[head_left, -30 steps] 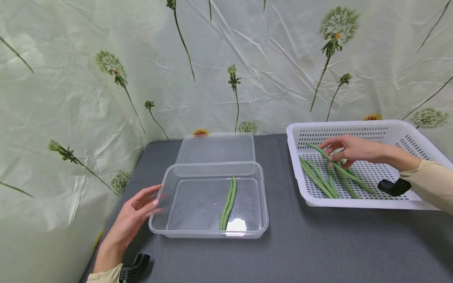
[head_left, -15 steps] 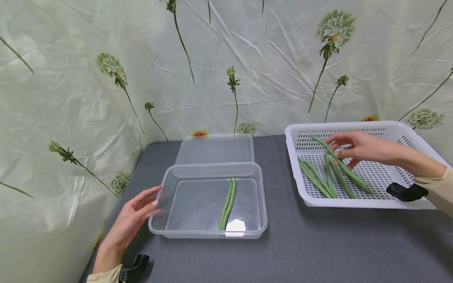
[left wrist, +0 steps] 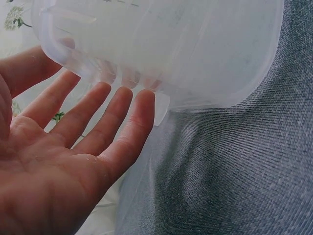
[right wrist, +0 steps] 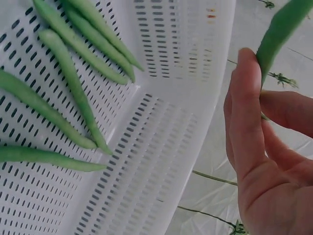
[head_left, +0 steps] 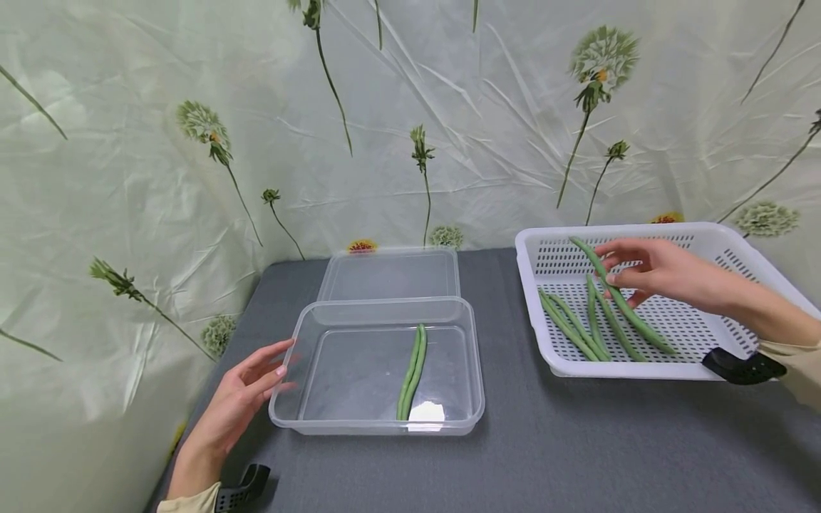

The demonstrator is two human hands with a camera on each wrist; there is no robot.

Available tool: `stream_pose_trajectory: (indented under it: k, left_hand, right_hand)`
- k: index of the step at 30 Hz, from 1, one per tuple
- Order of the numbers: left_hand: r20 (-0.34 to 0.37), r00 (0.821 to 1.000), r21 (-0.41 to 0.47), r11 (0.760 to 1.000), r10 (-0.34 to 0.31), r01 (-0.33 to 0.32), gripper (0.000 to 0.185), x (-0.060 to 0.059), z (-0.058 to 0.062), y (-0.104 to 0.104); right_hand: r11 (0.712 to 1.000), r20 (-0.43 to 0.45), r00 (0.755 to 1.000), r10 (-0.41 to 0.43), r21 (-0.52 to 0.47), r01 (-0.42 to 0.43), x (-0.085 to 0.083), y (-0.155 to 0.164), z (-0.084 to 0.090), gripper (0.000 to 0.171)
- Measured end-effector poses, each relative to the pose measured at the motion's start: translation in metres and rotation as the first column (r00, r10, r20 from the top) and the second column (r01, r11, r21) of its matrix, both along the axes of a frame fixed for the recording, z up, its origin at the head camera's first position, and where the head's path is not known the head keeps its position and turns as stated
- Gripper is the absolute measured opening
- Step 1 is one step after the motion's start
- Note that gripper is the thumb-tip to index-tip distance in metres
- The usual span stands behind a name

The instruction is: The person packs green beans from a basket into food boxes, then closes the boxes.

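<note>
bean (head_left: 618,298) lifted higher above basket (head_left: 705,239) — right hand (head_left: 667,274) pinches it; left hand (head_left: 240,399) relaxed.

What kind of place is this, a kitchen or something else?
Probably a staged tabletop set rather than a real kitchen: a floral plastic sheet hangs as backdrop behind a grey cloth-covered table, which bears only a clear container and a white basket of green beans.
</note>
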State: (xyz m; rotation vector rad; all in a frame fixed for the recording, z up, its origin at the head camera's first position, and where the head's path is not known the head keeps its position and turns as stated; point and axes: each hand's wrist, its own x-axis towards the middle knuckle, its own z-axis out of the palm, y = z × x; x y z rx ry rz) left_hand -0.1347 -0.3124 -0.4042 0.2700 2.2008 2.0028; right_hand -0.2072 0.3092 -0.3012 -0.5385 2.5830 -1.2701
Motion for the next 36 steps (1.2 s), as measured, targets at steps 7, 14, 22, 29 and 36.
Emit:
stream_pose_trajectory:
  k: [7, 14, 22, 29, 36]
  left_hand:
    - [-0.001, 1.0, 0.0, 1.0, -0.003, 0.003, 0.045, 0.0, 0.0, 0.0]
    - [-0.006, 1.0, 0.005, 1.0, -0.005, 0.005, 0.045, -0.001, -0.001, 0.001]
    - [-0.008, 1.0, 0.013, 1.0, -0.004, 0.004, 0.045, 0.001, 0.001, 0.001]
    - [0.004, 1.0, 0.002, 1.0, -0.007, 0.007, 0.046, 0.0, 0.002, 0.001]
    - [0.01, 1.0, -0.004, 1.0, 0.001, -0.001, 0.046, 0.001, 0.001, 0.0]
  right_hand:
    - [0.999, -0.073, 0.996, -0.043, -0.033, 0.041, 0.008, -0.003, -0.001, 0.046]
    - [0.991, -0.12, 0.986, -0.114, -0.087, 0.104, 0.019, -0.017, 0.003, 0.047]
    - [0.977, -0.156, 0.973, -0.172, -0.157, 0.147, 0.032, -0.044, 0.007, 0.045]
    - [0.963, -0.155, 0.972, -0.174, -0.232, 0.136, 0.042, -0.059, 0.005, 0.046]
    - [0.939, -0.138, 0.975, -0.172, -0.322, 0.12, 0.052, -0.077, 0.0, 0.048]
